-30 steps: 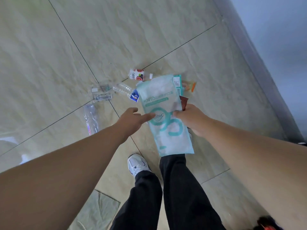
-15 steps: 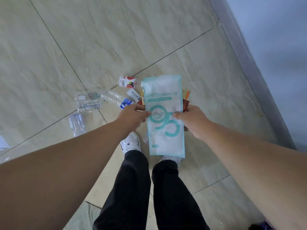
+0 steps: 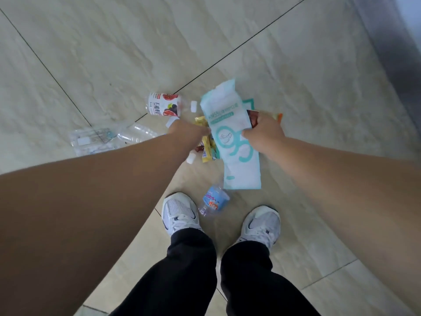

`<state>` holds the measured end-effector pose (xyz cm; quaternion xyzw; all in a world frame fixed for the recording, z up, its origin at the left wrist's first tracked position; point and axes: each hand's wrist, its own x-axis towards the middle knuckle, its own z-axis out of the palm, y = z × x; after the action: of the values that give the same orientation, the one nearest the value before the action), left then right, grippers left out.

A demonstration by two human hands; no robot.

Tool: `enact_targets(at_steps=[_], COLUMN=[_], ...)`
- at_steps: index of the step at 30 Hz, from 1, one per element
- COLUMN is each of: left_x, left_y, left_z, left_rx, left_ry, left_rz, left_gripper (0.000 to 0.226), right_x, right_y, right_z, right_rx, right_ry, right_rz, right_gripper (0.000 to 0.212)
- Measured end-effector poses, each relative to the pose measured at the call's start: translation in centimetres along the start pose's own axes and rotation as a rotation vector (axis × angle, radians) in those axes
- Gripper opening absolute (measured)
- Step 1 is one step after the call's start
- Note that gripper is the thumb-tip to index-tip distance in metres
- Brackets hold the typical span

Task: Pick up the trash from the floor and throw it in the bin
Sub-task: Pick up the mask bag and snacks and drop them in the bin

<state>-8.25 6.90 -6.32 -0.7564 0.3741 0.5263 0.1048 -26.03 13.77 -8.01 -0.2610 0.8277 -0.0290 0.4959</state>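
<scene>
My right hand (image 3: 265,131) grips a white-and-teal mask packet (image 3: 230,137) along with a dark red wrapper (image 3: 252,117) and an orange one. My left hand (image 3: 188,132) reaches toward the packet's left edge, over yellow snack wrappers (image 3: 207,147) on the floor; whether it touches the packet I cannot tell. Trash lies on the tiled floor: a small bottle with a red fruit label (image 3: 164,107), a clear plastic bottle (image 3: 136,134), a flattened clear package (image 3: 91,141), a small blue-labelled bottle (image 3: 215,199) and white caps (image 3: 191,158). No bin is in view.
My two white shoes (image 3: 180,213) stand just behind the blue-labelled bottle, black trousers below them. A grey skirting and wall (image 3: 391,42) run along the right side. Beige tiles with dark joints stretch to the left and the far side.
The view tilted down and my feet came into sight. The mask packet tilted in my right hand, and a blue-labelled bottle now shows below it. My left hand stays at the packet's left edge.
</scene>
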Motion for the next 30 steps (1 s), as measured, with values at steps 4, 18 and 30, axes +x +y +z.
enact_targets(at_steps=[4,18,30], left_x=[4.2,7.4,-0.4], left_y=[-0.8,-3.1,-4.4], left_z=[2.2,6.8,3.4], left_rx=[0.007,0.073,-0.26], left_ry=[-0.026,0.145,-0.144], left_rz=[-0.016,0.074,0.093], left_gripper=[0.036,0.031,0.026], right_x=[3.7,6.9,-1.8], right_y=[1.2,2.9,3.5], right_z=[2.1,4.2,0.4], right_rx=[-0.213,-0.367,0.585], right_ry=[0.063,0.224,-0.24], right_rz=[-0.012,-0.028,0.028], right_gripper=[0.035,0.049,0.03])
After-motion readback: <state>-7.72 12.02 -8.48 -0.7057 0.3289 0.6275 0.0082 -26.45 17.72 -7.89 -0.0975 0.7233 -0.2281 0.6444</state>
